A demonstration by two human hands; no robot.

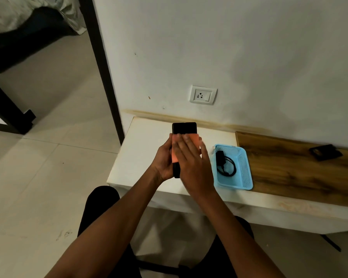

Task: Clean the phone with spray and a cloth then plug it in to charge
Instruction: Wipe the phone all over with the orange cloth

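Observation:
A black phone (184, 128) is held above the white desk, screen up. My left hand (164, 160) grips it from the left side and below. An orange-pink cloth (194, 138) lies flat over the middle of the phone. My right hand (191, 165) presses on the cloth with straight fingers. A black charger with a coiled cable (225, 164) lies in a light blue basket (246, 169) just right of my hands. A white wall socket (203, 94) sits on the wall above the desk. No spray bottle is in view.
The white desk (141, 149) meets a wood-grain top (289, 169) on the right, where a small dark object (325, 152) lies near the wall. A doorway and tiled floor (48, 157) open to the left. My knees sit under the desk edge.

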